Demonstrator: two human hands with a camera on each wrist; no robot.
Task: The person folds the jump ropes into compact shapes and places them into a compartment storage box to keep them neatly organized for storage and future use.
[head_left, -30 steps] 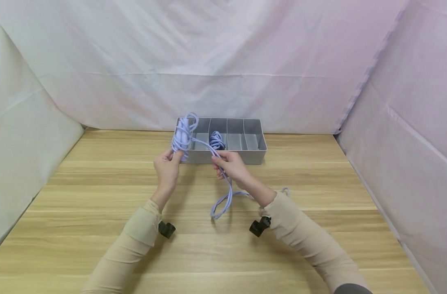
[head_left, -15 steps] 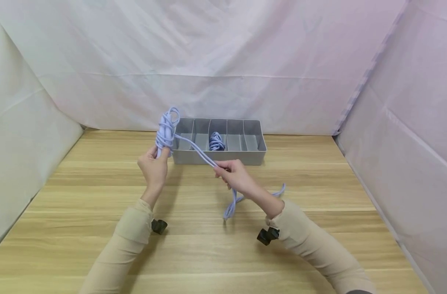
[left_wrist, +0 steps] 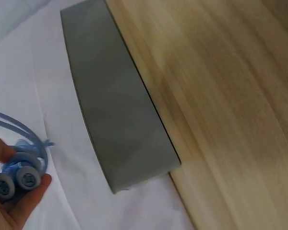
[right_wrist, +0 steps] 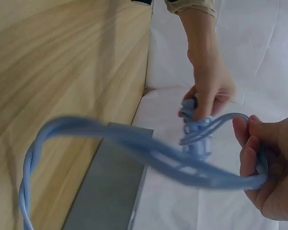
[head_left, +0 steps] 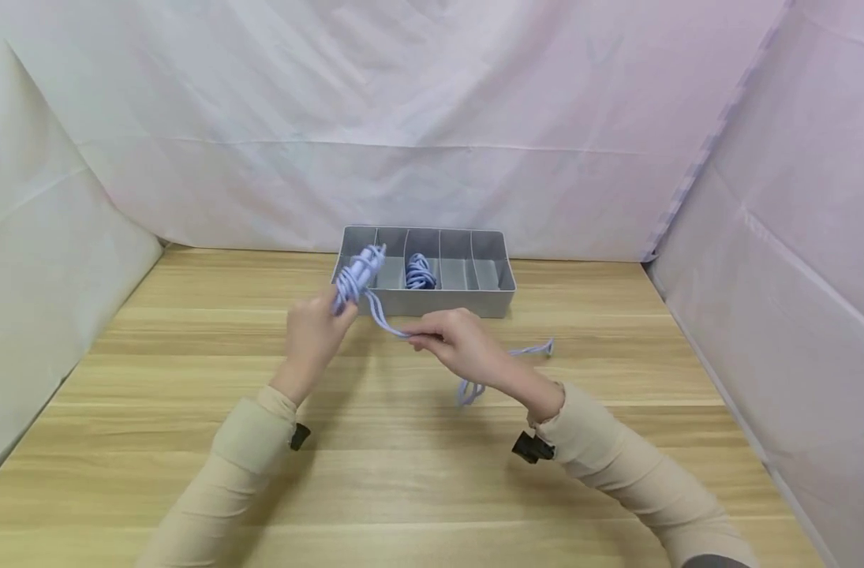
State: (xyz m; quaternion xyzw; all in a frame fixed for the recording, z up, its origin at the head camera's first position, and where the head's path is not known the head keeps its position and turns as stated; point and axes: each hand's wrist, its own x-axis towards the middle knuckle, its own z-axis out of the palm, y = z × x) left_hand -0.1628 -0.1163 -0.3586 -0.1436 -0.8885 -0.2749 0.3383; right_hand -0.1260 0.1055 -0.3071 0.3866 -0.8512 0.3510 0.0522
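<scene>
My left hand (head_left: 314, 327) grips the handles of a light blue jump rope (head_left: 359, 276), which tilt to the right in front of the grey box (head_left: 460, 302). Rope is wound around the handles, and their two round ends (left_wrist: 28, 178) show in the left wrist view. From the bundle a doubled length of rope runs to my right hand (head_left: 463, 343), whose thumb and fingers pinch it. Past that hand the loose, twisted rope (right_wrist: 120, 134) hangs in a loop. Its tail (head_left: 541, 348) shows beyond the right wrist in the head view.
Several compartments divide the grey box, which stands at the back of the wooden table (head_left: 403, 489). In its middle compartment lies a darker blue coiled rope (head_left: 420, 272). White cloth (head_left: 417, 95) hangs behind the box and along both sides.
My left hand swung left with the wound handles, then came back right and tipped them over. My right hand has shifted slightly right and down, and the loose rope moved along with it.
</scene>
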